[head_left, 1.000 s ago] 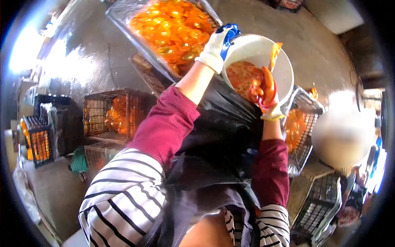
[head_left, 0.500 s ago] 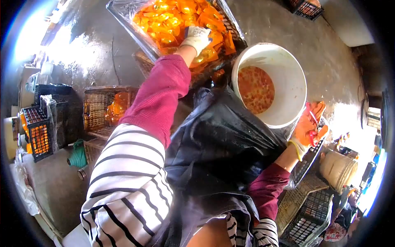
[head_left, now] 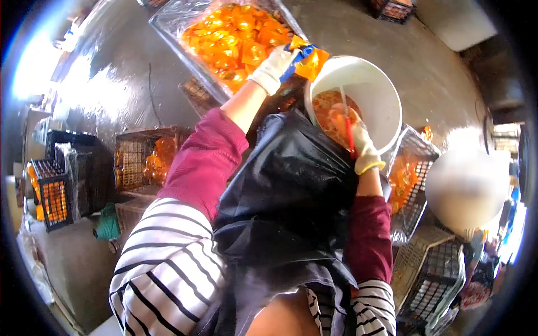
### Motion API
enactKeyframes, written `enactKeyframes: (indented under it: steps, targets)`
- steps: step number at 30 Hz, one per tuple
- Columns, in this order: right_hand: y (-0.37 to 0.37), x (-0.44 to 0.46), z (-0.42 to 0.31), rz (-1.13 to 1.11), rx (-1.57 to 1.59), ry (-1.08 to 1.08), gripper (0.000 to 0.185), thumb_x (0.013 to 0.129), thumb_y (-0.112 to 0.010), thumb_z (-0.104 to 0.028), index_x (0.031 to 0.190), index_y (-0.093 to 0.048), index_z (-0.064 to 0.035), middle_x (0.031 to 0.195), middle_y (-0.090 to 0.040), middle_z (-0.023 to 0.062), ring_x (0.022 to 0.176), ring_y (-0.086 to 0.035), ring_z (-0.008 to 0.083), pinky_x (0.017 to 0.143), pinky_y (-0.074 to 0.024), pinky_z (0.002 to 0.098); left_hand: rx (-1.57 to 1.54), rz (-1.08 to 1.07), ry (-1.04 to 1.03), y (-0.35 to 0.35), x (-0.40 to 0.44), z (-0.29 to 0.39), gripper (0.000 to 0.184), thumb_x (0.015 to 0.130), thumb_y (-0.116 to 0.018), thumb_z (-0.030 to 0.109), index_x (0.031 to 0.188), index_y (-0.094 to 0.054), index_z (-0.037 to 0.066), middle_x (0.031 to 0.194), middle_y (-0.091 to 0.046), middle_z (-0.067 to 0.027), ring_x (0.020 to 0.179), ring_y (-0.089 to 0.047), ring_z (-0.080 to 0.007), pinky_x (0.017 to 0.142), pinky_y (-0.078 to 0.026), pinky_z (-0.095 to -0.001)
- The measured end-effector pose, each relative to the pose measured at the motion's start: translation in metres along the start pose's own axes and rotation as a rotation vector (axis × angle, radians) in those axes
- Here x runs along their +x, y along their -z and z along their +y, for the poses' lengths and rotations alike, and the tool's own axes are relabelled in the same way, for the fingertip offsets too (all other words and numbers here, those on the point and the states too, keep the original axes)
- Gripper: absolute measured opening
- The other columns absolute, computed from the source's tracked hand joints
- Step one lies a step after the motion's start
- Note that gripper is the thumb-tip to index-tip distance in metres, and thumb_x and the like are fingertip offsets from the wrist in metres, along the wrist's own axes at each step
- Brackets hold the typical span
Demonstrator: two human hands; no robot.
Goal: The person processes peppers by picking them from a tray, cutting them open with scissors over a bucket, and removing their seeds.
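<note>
My left hand (head_left: 277, 67), in a white glove with a blue palm, is closed on an orange packet (head_left: 311, 65) at the near-left rim of a white bucket (head_left: 376, 89). Beside it stands a plastic-lined crate (head_left: 185, 51) heaped with shiny orange packets (head_left: 228, 40). Inside the bucket lies a reddish-brown, lumpy liquid (head_left: 326, 112). My right hand (head_left: 363, 147), gloved in white with a yellow cuff, reaches over the bucket's near wall, gripping red-handled scissors (head_left: 351, 134) with the blade pointing up. The fingertips are partly blurred over the liquid.
A lined crate (head_left: 413, 193) with orange packets is right of the bucket. Further crates (head_left: 126, 159) stand at left, near a green object (head_left: 106, 223). More stacked crates (head_left: 434, 274) are at lower right. A black apron (head_left: 286, 185) covers my lap.
My left hand has come out of the packet heap toward the bucket with a packet. My right hand has moved left from the right-hand crate into the bucket, leaving orange packaging behind.
</note>
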State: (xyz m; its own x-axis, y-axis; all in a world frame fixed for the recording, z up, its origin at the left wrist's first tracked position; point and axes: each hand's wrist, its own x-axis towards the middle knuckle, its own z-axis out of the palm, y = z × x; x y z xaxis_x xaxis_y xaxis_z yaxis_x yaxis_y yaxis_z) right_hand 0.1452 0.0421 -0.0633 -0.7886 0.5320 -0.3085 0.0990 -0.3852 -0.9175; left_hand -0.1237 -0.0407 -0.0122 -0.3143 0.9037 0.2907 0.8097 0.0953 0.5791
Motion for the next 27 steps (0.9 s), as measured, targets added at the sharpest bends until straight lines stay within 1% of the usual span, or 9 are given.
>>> enactKeyframes:
  steps: [1,2,9,14,16,20,22,25,27]
  targets:
    - [-0.002,-0.01,-0.009,0.039,-0.282,0.07,0.035,0.088,-0.063,-0.02,0.118,-0.056,-0.0038,0.107,-0.064,0.0061,0.095,-0.06,0.017,0.077,-0.0483,0.0268,-0.365,-0.057,0.206,0.003,0.002,0.035,0.027,0.09,-0.05,0.017,0.115,-0.058,0.009,0.097,-0.065,-0.0165,0.091,-0.063,-0.0291,0.079,-0.05,-0.035]
    - [-0.02,-0.026,-0.037,0.077,-0.567,0.131,0.035,0.086,-0.066,-0.017,0.117,-0.056,-0.0031,0.104,-0.064,0.0067,0.09,-0.061,0.018,0.077,-0.0493,0.0278,-0.687,-0.008,0.154,-0.011,0.002,0.04,0.027,0.094,-0.051,0.025,0.108,-0.062,0.005,0.096,-0.066,-0.0152,0.09,-0.064,-0.027,0.081,-0.05,-0.0298]
    - [-0.007,-0.031,-0.031,-0.04,0.086,0.028,0.036,0.088,-0.063,-0.02,0.119,-0.055,-0.0026,0.093,-0.065,0.0099,0.076,-0.063,0.0144,0.062,-0.0498,0.0231,-0.276,-0.273,-0.128,-0.015,0.015,0.07,0.034,0.096,-0.047,0.03,0.122,-0.056,0.01,0.112,-0.063,-0.0087,0.103,-0.06,-0.0208,0.09,-0.047,-0.0266]
    - [0.004,-0.034,-0.042,0.037,-0.082,-0.042,0.038,0.087,-0.065,-0.021,0.118,-0.055,-0.0017,0.093,-0.066,0.0099,0.069,-0.063,0.0134,0.054,-0.0485,0.0214,-1.816,-0.164,0.596,-0.03,0.012,0.099,0.047,0.096,-0.044,0.041,0.111,-0.056,-0.003,0.104,-0.065,-0.0125,0.096,-0.062,-0.0175,0.083,-0.049,-0.0296]
    - [0.0,-0.028,-0.037,0.103,-0.03,0.041,0.035,0.088,-0.064,-0.021,0.116,-0.055,-0.0017,0.09,-0.067,0.0104,0.067,-0.063,0.0143,0.053,-0.048,0.0209,-0.962,-0.269,0.448,-0.031,-0.002,0.108,0.048,0.096,-0.044,0.042,0.111,-0.057,-0.002,0.1,-0.065,-0.015,0.093,-0.063,-0.0199,0.082,-0.05,-0.0314]
    - [0.001,-0.014,-0.027,0.157,-0.052,0.148,0.031,0.09,-0.061,-0.019,0.114,-0.054,-0.0015,0.091,-0.066,0.011,0.068,-0.065,0.0181,0.054,-0.0489,0.0216,-0.337,0.029,0.045,-0.069,-0.003,0.102,0.03,0.097,-0.043,0.024,0.114,-0.057,0.005,0.105,-0.062,-0.0165,0.09,-0.062,-0.0307,0.085,-0.05,-0.0337]
    - [0.009,-0.012,-0.02,0.127,0.102,0.093,0.031,0.09,-0.06,-0.018,0.115,-0.053,-0.0011,0.089,-0.065,0.0109,0.069,-0.065,0.0192,0.054,-0.0501,0.023,-0.319,0.108,-0.036,-0.114,0.006,0.065,0.029,0.095,-0.048,0.025,0.111,-0.057,0.003,0.107,-0.06,-0.0172,0.085,-0.064,-0.0264,0.076,-0.054,-0.0312]
    - [0.004,-0.021,-0.028,0.159,0.047,0.045,0.029,0.091,-0.059,-0.018,0.113,-0.052,-0.0006,0.087,-0.064,0.0107,0.069,-0.065,0.0199,0.055,-0.0517,0.0245,-0.747,0.063,0.363,-0.115,0.005,0.074,0.036,0.09,-0.058,0.026,0.114,-0.053,-0.002,0.099,-0.061,-0.0144,0.079,-0.064,-0.0178,0.061,-0.054,-0.0267]
    - [0.003,-0.018,-0.025,0.214,-0.087,0.086,0.029,0.091,-0.059,-0.018,0.112,-0.052,-0.0007,0.086,-0.064,0.0114,0.068,-0.065,0.0201,0.055,-0.0523,0.0252,-0.655,-0.076,0.523,-0.081,0.002,0.105,0.038,0.088,-0.06,0.024,0.115,-0.052,-0.002,0.099,-0.062,-0.0141,0.082,-0.064,-0.0181,0.065,-0.053,-0.0279]
